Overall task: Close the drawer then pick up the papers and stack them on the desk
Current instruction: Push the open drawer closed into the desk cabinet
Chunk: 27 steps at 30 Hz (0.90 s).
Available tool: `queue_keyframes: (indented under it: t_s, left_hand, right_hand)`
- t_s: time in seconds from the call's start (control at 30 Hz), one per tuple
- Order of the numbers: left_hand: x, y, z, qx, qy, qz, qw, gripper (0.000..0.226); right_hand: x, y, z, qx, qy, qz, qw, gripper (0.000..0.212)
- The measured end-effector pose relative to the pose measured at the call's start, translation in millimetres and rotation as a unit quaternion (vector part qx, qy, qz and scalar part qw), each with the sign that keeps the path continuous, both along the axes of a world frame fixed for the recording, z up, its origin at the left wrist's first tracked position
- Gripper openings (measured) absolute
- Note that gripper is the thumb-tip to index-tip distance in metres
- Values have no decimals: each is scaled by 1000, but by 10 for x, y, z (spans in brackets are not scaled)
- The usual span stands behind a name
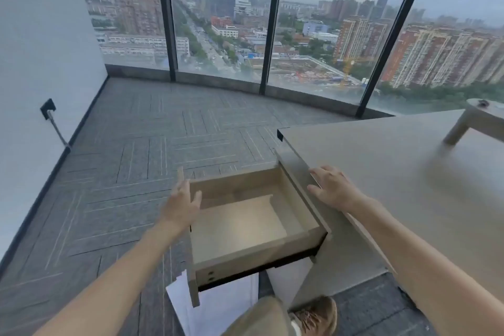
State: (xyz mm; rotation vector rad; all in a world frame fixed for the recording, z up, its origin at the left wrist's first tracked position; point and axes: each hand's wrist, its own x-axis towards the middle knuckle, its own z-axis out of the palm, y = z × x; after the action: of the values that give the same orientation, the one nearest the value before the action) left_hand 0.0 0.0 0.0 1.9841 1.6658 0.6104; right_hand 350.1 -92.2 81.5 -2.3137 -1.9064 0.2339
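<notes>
White papers (218, 305) lie on the grey carpet floor (136, 150), partly beneath the desk's (395, 172) open drawer (245, 229).

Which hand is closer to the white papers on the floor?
The left hand. It hovers open by the drawer front, with the papers on the floor below it. The right hand rests farther away, up on the desk edge.

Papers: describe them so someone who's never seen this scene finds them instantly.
Start at the beige desk on the right, then its open, empty drawer pulled out on the left side. The papers lie on the grey carpet directly under that drawer: white sheets, the only bright white thing on the floor.
</notes>
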Motion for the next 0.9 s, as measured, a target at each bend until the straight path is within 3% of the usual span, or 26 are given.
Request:
queue_keyframes:
  t_s: [0.1, 0.2, 0.33, 0.4, 0.57, 0.9]
  left_hand:
    - [20, -75, -134, -43, -76, 83, 993, 56]
    - [-18, -24, -307, -105, -146, 164, 970, 45]
    - [-95, 131, -468, -160, -229, 237, 931, 32]
    - [-75, 129, -475, -170, -242, 242, 924, 21]
    - [55, 158, -543, -184, -275, 249, 910, 23]
    - [749, 129, -601, -232, -369, 164, 885, 19]
  right_hand:
    - [113, 216, -31, 31, -37, 14, 999, 51]
    - [177, 422, -68, 32, -81, 47, 995, 60]
    - [267, 612, -136, 53, -65, 42, 996, 62]
    - [300, 654, -183, 74, -45, 38, 996, 61]
    - [385, 691, -241, 89, -25, 40, 995, 61]
    - [382, 645, -226, 96, -1, 40, 995, 61]
